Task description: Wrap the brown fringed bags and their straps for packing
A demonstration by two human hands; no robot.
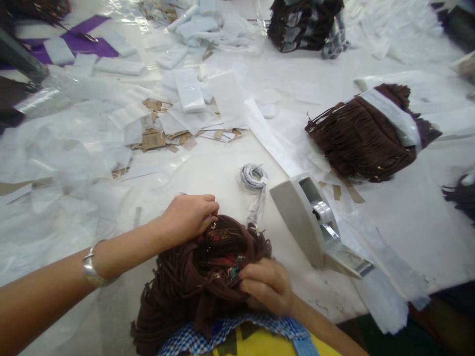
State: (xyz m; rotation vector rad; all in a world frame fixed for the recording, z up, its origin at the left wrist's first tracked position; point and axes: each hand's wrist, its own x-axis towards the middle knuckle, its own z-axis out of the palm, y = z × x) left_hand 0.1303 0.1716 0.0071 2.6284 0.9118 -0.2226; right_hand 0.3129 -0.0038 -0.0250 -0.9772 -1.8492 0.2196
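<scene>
The bag (193,282) sits at the near edge of the desk (208,173), right in front of me. My left fingers (208,210) are on its far rim and my right fingers (252,287) on its right side. Just behind it lies a coil of cord (253,176), and to its right stands the tape dispenser (315,222). Behind the dispenser lies a second bag (363,136). Papers (185,113) lie scattered behind and to the left, and a heap of bags (304,22) is at the far edge.

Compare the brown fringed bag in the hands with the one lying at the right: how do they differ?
The left hand and right hand grip the held bag; no hand touches the lying bag. The held bag gapes open, showing patterned lining; the lying bag shows no opening. A white strip crosses the lying bag; the held bag has none. Both are dark brown and fringed.
</scene>
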